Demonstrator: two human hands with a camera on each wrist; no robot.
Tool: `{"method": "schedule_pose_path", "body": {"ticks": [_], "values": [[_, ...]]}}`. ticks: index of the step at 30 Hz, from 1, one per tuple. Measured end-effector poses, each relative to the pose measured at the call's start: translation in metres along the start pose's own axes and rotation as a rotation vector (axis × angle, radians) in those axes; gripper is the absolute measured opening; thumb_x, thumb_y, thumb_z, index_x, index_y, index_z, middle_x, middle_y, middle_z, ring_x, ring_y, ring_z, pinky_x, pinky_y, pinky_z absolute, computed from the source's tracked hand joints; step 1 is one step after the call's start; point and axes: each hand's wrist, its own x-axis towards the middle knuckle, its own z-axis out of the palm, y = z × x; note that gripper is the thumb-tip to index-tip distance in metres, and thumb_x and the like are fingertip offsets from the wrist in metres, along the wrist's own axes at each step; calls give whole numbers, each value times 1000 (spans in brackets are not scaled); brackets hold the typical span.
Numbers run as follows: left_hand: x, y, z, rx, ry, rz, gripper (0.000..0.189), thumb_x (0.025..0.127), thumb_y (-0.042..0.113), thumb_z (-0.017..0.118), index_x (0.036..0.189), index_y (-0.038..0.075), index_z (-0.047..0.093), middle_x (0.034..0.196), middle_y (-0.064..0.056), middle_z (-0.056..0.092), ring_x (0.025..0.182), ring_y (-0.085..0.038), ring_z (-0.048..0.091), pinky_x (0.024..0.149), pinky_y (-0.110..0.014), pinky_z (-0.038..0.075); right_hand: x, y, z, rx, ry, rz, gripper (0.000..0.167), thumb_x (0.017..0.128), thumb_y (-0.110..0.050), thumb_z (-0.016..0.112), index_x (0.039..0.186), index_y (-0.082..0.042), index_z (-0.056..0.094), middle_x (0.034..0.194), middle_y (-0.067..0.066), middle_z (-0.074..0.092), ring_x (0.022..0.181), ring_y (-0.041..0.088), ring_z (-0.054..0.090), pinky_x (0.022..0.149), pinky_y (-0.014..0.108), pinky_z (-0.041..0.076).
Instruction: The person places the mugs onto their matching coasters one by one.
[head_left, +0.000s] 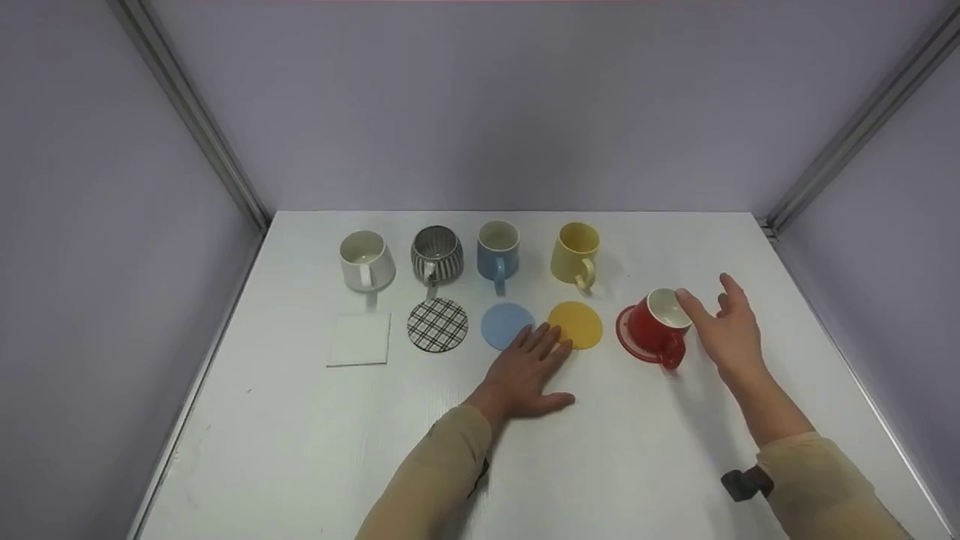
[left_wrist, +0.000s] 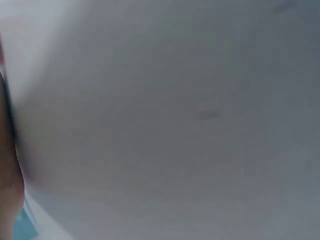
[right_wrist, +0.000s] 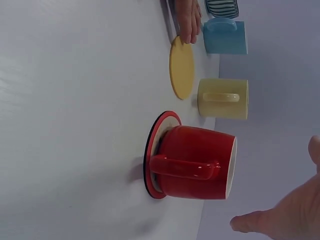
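A red mug (head_left: 651,328) with a white inside stands on a round red-rimmed coaster (head_left: 624,342), its handle toward the near side. Just right of the mug's rim is my right hand (head_left: 731,337), thumb and fingers spread, gripping nothing; the right wrist view shows space between fingertips and mug. My left hand (head_left: 525,379) rests flat on the table, fingers extended. Its fingertips overlap the near edges of the blue coaster (head_left: 504,322) and the yellow coaster (head_left: 577,321). Mostly blurred tabletop fills the left wrist view.
Behind the coasters stand a white mug (head_left: 379,270), a striped mug (head_left: 448,266), a blue mug (head_left: 491,264) and a yellow mug (head_left: 566,262). A white square coaster (head_left: 360,339) and a checked round coaster (head_left: 438,325) lie at left. Panels wall the table (head_left: 300,450).
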Motion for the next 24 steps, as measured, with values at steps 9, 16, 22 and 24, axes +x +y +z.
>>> {"method": "schedule_pose_path", "body": {"ticks": [9, 16, 22, 24], "values": [[1, -3, 11, 0, 5, -7, 93, 101, 79, 31, 172, 21, 19, 178, -6, 11, 164, -22, 3, 131, -39, -1, 3, -30, 28, -116, -25, -57, 105, 98, -67, 61, 172, -20, 3, 177, 18, 11, 161, 45, 13, 119, 71, 27], [-2, -4, 10, 8, -28, -21, 91, 101, 80, 29, 172, 23, 20, 178, -4, 10, 164, -21, 2, 130, -38, 0, 7, -51, 55, -122, -61, -71, 105, 98, -66, 64, 172, -21, 6, 176, 17, 16, 160, 44, 20, 118, 67, 32], [1, -2, 9, 10, -53, -29, 90, 102, 80, 27, 171, 23, 21, 178, -4, 9, 164, -20, 1, 130, -37, -1, 14, -59, 72, -36, -89, -37, 108, 95, -72, 63, 173, -23, 5, 176, 17, 17, 159, 40, 23, 124, 60, 28], [2, -2, 10, 18, -56, -27, 90, 102, 80, 26, 171, 23, 22, 178, -4, 10, 164, -20, 2, 130, -36, 0, 16, -61, 76, 32, -107, -8, 109, 95, -74, 62, 173, -25, 4, 176, 16, 17, 160, 36, 22, 126, 56, 26]]}}
